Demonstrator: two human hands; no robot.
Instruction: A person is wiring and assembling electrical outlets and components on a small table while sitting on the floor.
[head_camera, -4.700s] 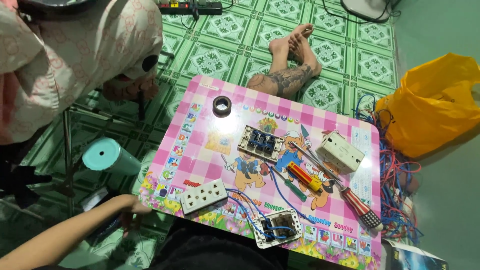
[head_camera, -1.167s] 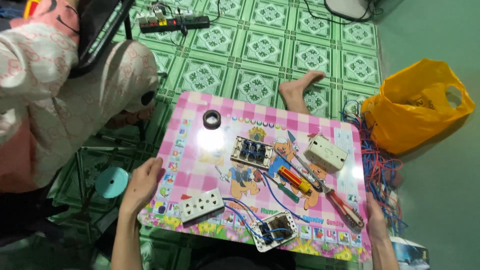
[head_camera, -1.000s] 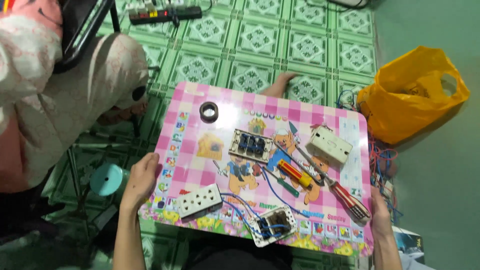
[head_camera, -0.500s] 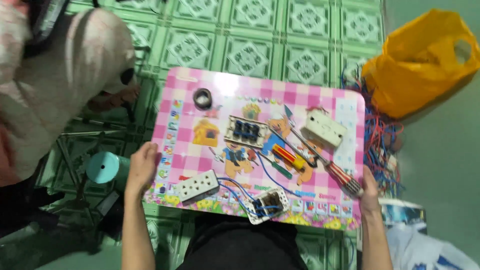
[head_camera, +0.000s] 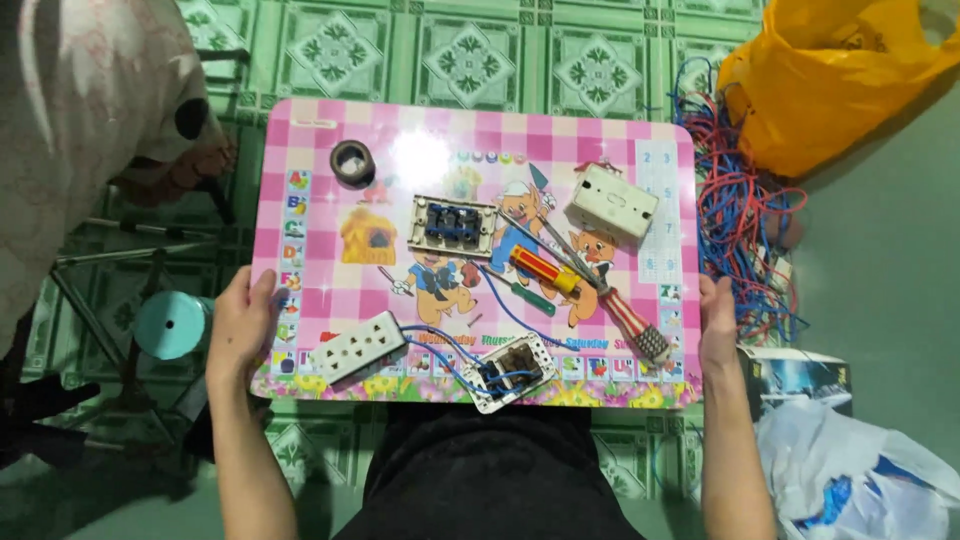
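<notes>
A pink checked table (head_camera: 320, 215) with cartoon pictures is gripped at both short edges. The left hand (head_camera: 243, 335) is closed over the left edge near the front corner, thumb lying on the top, fingers wrapped under and hidden. The right hand (head_camera: 717, 325) is clamped on the right edge, near the front corner too; only its back and thumb side are seen, fingers out of sight below. The table thus lies between the two hands, square in front of the person's lap.

On the table, a white socket strip (head_camera: 358, 346) is set just beside the left hand, tilted, joined by blue wires (head_camera: 440, 345) to an opened socket box (head_camera: 514, 370) at the front edge. A switch plate (head_camera: 452, 225) with blue parts is placed near the middle. A roll of black tape (head_camera: 352, 161) is seen toward the far left corner. A white box (head_camera: 613, 201) rests toward the far right. Between it and the right hand, a red-and-yellow screwdriver (head_camera: 540, 272), a small green one (head_camera: 528, 297) and a red-handled tool (head_camera: 628, 320) are laid slantwise, the last ending close to the right hand.

On the green tiled floor, a tangle of red and blue wires (head_camera: 735, 200) and an orange bag (head_camera: 840, 80) are seen to the right of the table. A teal stool (head_camera: 168, 324) stands to the left of it, near the left hand.
</notes>
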